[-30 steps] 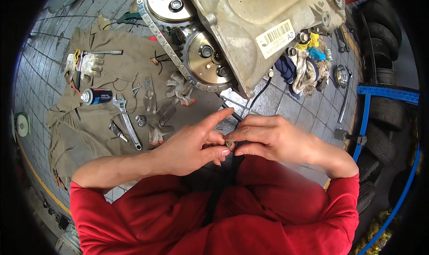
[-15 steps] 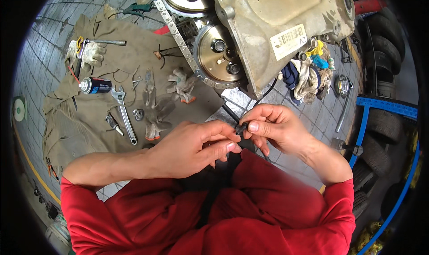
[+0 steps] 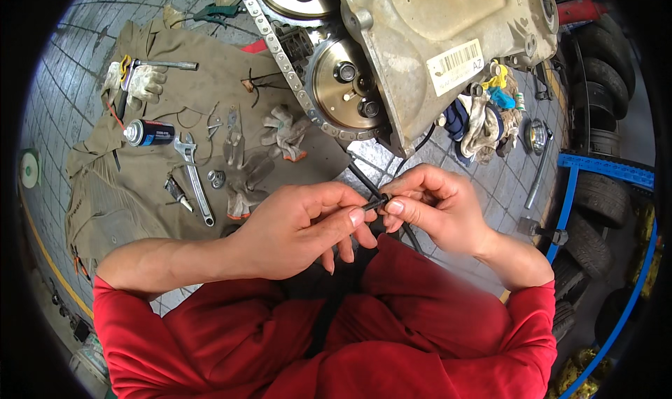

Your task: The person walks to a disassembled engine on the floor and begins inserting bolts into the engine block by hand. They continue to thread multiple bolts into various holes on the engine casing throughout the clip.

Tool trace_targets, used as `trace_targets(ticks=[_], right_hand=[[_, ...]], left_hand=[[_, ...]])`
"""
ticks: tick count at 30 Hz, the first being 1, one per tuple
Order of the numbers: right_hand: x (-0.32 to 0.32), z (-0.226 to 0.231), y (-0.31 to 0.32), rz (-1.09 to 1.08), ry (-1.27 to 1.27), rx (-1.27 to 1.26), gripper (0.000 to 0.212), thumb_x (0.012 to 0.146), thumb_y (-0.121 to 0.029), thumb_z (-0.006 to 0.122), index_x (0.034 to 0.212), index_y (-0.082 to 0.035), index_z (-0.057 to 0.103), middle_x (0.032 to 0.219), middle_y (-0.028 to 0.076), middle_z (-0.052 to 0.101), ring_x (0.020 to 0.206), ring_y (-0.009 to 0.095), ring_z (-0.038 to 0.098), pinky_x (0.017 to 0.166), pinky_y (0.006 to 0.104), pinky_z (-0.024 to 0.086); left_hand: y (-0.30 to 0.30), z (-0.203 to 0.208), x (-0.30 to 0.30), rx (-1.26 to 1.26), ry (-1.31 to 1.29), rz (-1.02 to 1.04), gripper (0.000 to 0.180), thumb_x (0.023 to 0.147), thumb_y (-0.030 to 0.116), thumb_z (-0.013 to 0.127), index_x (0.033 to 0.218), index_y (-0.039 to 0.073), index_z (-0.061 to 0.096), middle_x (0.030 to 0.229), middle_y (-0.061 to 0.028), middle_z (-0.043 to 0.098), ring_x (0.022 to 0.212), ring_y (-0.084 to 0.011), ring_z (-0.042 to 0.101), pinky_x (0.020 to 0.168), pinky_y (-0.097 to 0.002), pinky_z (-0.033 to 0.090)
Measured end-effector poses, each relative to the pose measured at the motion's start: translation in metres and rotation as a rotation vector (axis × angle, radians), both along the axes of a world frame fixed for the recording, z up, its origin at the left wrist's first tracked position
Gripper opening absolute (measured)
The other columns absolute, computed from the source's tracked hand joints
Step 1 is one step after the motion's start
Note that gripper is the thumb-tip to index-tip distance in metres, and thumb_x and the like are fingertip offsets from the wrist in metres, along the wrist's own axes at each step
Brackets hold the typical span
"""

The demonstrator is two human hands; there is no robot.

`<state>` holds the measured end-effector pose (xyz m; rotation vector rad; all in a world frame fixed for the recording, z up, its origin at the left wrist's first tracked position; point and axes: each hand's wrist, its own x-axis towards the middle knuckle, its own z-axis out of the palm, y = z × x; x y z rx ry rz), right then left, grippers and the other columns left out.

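Over my lap, both hands hold a small black rod-like part [image 3: 374,204]; its exact kind is too small to tell. My left hand [image 3: 294,224] pinches one end between thumb and index finger, the other fingers loosely curled. At the other end, the fingertips of my right hand [image 3: 442,206] close around it and hide some of it. A black bar [image 3: 362,178] runs behind the fingers. Beyond them stands an engine [image 3: 420,56] with a metal chain [image 3: 285,70] around two round sprockets [image 3: 344,84]; neither hand touches it.
On a brown cloth [image 3: 140,210] at left lie an adjustable wrench [image 3: 196,178], a spray can [image 3: 148,133], a small tube [image 3: 180,194] and work gloves [image 3: 283,133]. Rags [image 3: 483,126] lie right of the engine. A blue rack [image 3: 609,165] with tyres [image 3: 602,196] stands at far right.
My left thumb and index finger have come up to the black part and now grip its end. More of the part shows between the hands. My right hand has barely moved.
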<state>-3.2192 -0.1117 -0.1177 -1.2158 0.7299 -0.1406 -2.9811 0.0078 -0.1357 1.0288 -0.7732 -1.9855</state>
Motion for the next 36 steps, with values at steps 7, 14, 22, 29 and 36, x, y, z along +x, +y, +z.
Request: trace_targets(ticks=[7, 14, 22, 29, 36], right_hand=[[0.000, 0.000, 0.000, -0.013, -0.005, 0.054, 0.023, 0.106, -0.006, 0.067, 0.125, 0.006, 0.065, 0.104, 0.012, 0.077, 0.087, 0.014, 0.074, 0.078, 0.0283, 0.063], [0.000, 0.001, 0.001, 0.014, 0.008, 0.019, 0.022, 0.105, -0.005, 0.069, 0.124, 0.006, 0.067, 0.101, 0.011, 0.077, 0.086, 0.013, 0.074, 0.076, 0.0280, 0.062], [-0.004, 0.013, -0.008, -0.048, -0.004, 0.222, 0.022, 0.107, -0.007, 0.065, 0.127, 0.003, 0.065, 0.102, 0.013, 0.076, 0.086, 0.018, 0.076, 0.076, 0.0341, 0.065], [-0.033, 0.075, -0.053, -0.163, -0.209, -0.347, 0.020, 0.099, 0.001, 0.073, 0.118, 0.006, 0.066, 0.107, 0.017, 0.073, 0.092, 0.020, 0.074, 0.077, 0.0349, 0.066], [-0.006, 0.177, -0.243, -0.484, 0.250, -1.258, 0.025, 0.100, -0.018, 0.077, 0.116, 0.001, 0.075, 0.094, 0.006, 0.077, 0.081, 0.009, 0.068, 0.072, 0.0280, 0.058]], left_hand=[[-0.001, -0.002, 0.001, -0.003, 0.057, 0.000, 0.025, 0.114, 0.017, 0.051, 0.124, -0.002, 0.063, 0.101, -0.0151, 0.076, 0.077, -0.0151, 0.072, 0.062, -0.0272, 0.060], [-0.001, -0.003, 0.004, -0.010, 0.030, -0.027, 0.020, 0.113, 0.013, 0.052, 0.120, -0.002, 0.064, 0.092, -0.0121, 0.076, 0.073, -0.0137, 0.071, 0.060, -0.0268, 0.059], [0.001, -0.001, 0.009, -0.080, -0.204, 0.111, 0.008, 0.101, 0.009, 0.066, 0.101, 0.002, 0.071, 0.078, 0.0025, 0.067, 0.069, -0.0014, 0.058, 0.059, -0.0243, 0.045], [0.005, -0.079, 0.017, -0.261, -0.545, 0.016, 0.017, 0.095, 0.017, 0.082, 0.094, 0.002, 0.074, 0.079, 0.0001, 0.071, 0.068, -0.0069, 0.063, 0.069, -0.0252, 0.055], [-0.021, -0.112, 0.020, -0.266, -0.803, -0.301, 0.075, 0.087, 0.050, 0.086, 0.136, 0.000, 0.057, 0.115, -0.0130, 0.070, 0.093, -0.0237, 0.072, 0.086, -0.0380, 0.058]])
